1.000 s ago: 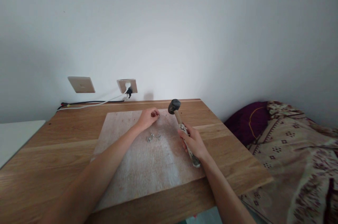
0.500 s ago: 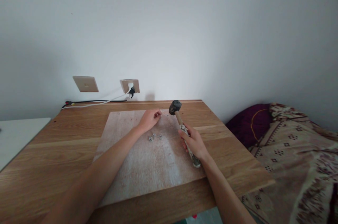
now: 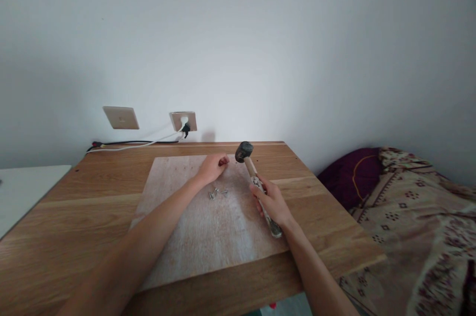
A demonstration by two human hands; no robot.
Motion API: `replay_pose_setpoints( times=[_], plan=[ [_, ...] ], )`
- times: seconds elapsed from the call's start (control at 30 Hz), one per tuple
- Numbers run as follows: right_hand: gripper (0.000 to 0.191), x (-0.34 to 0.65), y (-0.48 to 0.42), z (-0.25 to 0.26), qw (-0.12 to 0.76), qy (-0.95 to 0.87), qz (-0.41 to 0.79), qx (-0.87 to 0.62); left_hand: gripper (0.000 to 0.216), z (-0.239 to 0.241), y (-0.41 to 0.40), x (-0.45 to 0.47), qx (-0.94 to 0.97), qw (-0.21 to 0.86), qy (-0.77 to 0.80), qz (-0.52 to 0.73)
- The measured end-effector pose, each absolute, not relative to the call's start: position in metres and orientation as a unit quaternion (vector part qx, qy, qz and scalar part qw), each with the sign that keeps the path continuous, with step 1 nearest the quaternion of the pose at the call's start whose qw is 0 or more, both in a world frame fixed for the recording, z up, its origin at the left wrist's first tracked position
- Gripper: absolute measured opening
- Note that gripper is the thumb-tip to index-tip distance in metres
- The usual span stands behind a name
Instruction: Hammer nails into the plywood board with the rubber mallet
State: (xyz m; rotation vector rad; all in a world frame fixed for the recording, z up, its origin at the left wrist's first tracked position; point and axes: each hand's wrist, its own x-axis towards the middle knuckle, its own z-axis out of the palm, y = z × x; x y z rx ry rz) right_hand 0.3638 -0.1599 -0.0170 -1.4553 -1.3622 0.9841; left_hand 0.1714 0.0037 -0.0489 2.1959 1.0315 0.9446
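My right hand (image 3: 273, 202) is wrapped round the handle of a mallet (image 3: 251, 169) with a black head and a worn, pale grip. The mallet's head is held over the far right part of a thin plywood board (image 3: 193, 241). At the board's far side, my left hand (image 3: 213, 167) has its fingers curled in a pinch close to the mallet's head. What the pinch holds, if anything, is hidden. Several small metal screws or nails (image 3: 213, 194) lie on the board just in front of my left hand.
The board rests on a wooden table (image 3: 316, 217) against a white wall. Cables (image 3: 141, 144) run along the table's back edge to a wall socket (image 3: 184, 121). A white panel (image 3: 29, 192) is at the left. Patterned bedding (image 3: 409, 221) and a purple cushion (image 3: 349, 174) lie at the right.
The mallet's head has shifted slightly left, closer to my left hand. My left hand has moved very little, and the loose metal pieces lie as before.
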Motion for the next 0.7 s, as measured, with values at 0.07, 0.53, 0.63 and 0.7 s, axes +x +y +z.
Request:
replay_pose_setpoints(
  times=[0.07,0.53,0.63,0.7],
  plan=[
    [0.03,0.362,-0.16,-0.015,0.446,-0.552,0.407,-0.575,0.02,-0.049,0.004,0.172,0.803,0.274,0.39,0.359],
    [0.049,0.359,-0.162,-0.028,0.399,-0.589,0.426,-0.559,0.037,-0.047,0.002,0.17,0.783,0.303,0.403,0.365],
    [0.047,0.357,-0.163,-0.029,0.405,-0.586,0.42,-0.562,0.036,-0.048,0.002,0.17,0.784,0.296,0.406,0.365],
    [0.048,0.357,-0.163,-0.029,0.408,-0.587,0.417,-0.561,0.036,-0.049,0.003,0.17,0.785,0.291,0.409,0.363]
  ],
)
